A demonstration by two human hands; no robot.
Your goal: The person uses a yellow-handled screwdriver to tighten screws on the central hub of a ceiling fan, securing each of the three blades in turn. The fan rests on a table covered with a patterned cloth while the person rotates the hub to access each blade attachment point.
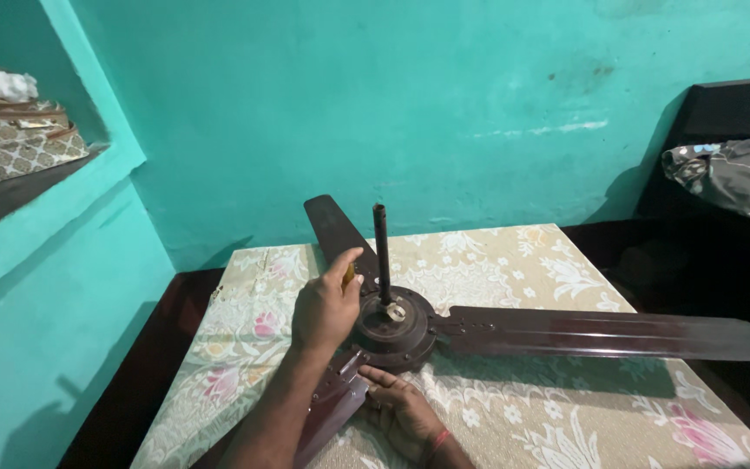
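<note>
A dark brown ceiling fan lies on the table, its round motor housing [392, 328] facing up and a black down rod [382, 252] standing upright from the hub. My left hand [326, 308] is over the housing's left edge, closed around a small yellow-handled tool [349, 276] that is mostly hidden by the fingers. My right hand [403, 408], with a red band at the wrist, rests flat on the cloth just below the housing, its fingertips touching the near blade's bracket [340, 386]. One long blade [609, 334] reaches right; another blade [333, 227] points toward the wall.
A floral cloth [514, 269] covers the table, which stands against a turquoise wall. The long blade overhangs the table's right edge. A wall niche at left holds patterned bags [19, 139]. A dark bed with a printed sheet [740, 178] is at right.
</note>
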